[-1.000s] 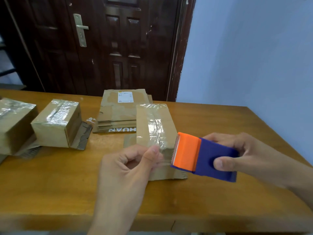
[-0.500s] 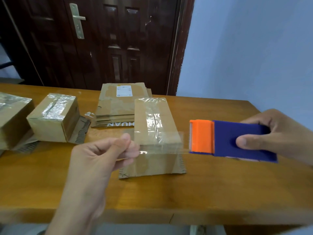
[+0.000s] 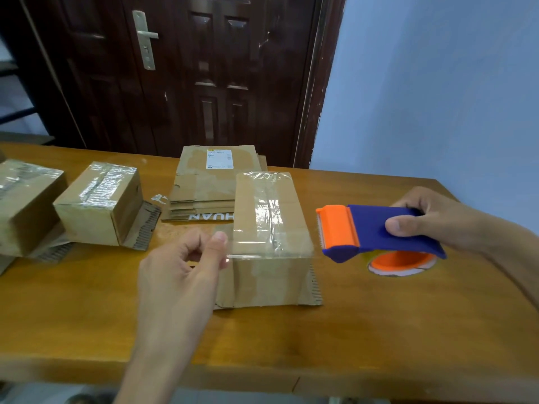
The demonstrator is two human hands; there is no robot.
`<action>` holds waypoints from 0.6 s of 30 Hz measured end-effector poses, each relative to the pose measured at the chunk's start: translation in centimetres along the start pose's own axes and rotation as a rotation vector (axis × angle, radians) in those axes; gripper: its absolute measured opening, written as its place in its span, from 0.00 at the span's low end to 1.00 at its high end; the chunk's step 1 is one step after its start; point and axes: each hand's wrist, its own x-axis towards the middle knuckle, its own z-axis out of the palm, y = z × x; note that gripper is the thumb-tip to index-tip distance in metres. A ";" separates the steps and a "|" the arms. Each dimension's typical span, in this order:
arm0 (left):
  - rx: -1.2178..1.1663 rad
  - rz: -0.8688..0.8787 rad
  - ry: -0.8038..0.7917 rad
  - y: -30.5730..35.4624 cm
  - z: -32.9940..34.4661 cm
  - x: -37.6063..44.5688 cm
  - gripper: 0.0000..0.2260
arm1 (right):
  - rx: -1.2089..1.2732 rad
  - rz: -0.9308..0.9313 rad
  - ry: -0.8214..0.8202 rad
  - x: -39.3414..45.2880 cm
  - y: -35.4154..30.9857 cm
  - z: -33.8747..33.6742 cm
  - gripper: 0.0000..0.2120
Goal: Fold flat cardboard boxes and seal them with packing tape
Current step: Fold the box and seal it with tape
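Observation:
A small folded cardboard box (image 3: 271,275) stands mid-table, its top covered with shiny clear tape. My left hand (image 3: 180,272) pinches the free end of a clear tape strip (image 3: 271,250) at the box's near left top edge. The strip stretches across that edge to the blue and orange tape dispenser (image 3: 376,228), which my right hand (image 3: 431,217) grips by its blue body, just right of the box and above the table.
A stack of flat cardboard boxes (image 3: 210,188) lies behind the taped box. Two sealed boxes (image 3: 99,205) (image 3: 23,205) stand at the left. The wooden table (image 3: 379,330) runs to a near edge; a dark door and a blue wall stand behind.
My hands drew apart, pulling out a length of tape from the dispenser. The strip now lies lower, along the box's near top edge.

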 end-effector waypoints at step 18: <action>-0.372 -0.214 -0.126 -2.2 -1.2 0.9 0.19 | 0.164 0.030 0.039 -0.4 4.9 -1.7 0.21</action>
